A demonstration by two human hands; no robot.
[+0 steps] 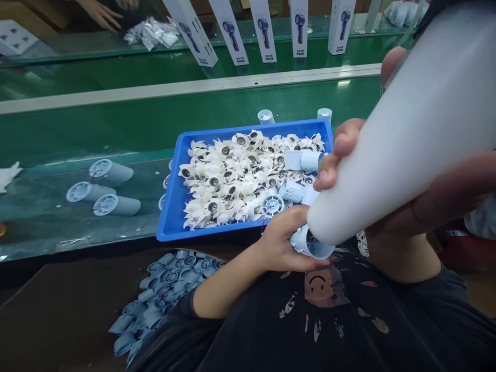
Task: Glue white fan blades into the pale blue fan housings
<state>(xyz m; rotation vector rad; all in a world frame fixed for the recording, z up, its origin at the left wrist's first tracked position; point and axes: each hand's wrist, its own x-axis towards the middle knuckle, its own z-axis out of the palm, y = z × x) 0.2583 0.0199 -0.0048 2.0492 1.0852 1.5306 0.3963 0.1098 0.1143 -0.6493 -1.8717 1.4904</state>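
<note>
My left hand (pixel 282 237) is closed around a light blue cylindrical fan housing (pixel 323 250), its open end facing up. My right hand (pixel 346 139) grips a large, smooth white cylinder (pixel 403 129) with a rounded lower end, tilted down to the left. That end overlaps the housing's mouth in view; I cannot tell whether they touch. Beyond my hands lies a blue tray (pixel 168 219) heaped with white fan impellers (pixel 228 181). Several light blue housings rest at its right side, including one with a spoked end (pixel 272 206).
On the bench at left lie three light blue housings (pixel 120 205) with thin wires. More fill a brown box (pixel 31 320) below. Two stand behind the tray. Printed product boxes (pixel 267 36) line the far ledge, near a silvery pile (pixel 153 33) and another person's hand (pixel 101 14).
</note>
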